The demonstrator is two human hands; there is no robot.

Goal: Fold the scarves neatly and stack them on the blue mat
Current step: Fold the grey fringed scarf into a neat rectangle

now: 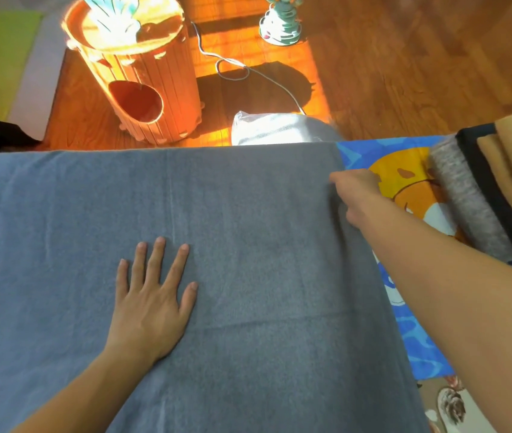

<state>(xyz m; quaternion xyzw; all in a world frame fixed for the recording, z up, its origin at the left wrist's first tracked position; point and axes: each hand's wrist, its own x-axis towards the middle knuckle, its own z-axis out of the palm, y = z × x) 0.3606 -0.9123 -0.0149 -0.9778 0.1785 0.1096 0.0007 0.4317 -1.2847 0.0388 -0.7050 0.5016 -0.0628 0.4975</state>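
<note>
The single view comes from a wide-angle camera on the person's head, looking forward and steeply down over both forearms, close enough that the grey-blue scarf (pixel 217 245) spread in front fills most of the picture. The left hand (pixel 151 295) sits near the lower middle and the right hand (pixel 357 195) toward the right. The far wooden floor (pixel 404 73) bends along the upper edge, and no second view shares the scene.

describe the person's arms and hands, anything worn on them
Both forearms are bare as far as the picture shows, with no sleeves in view. The left hand has no ring, watch or bracelet, and its fingers have short, unpainted nails. The right hand and its wrist also show no jewellery or glove.
</note>
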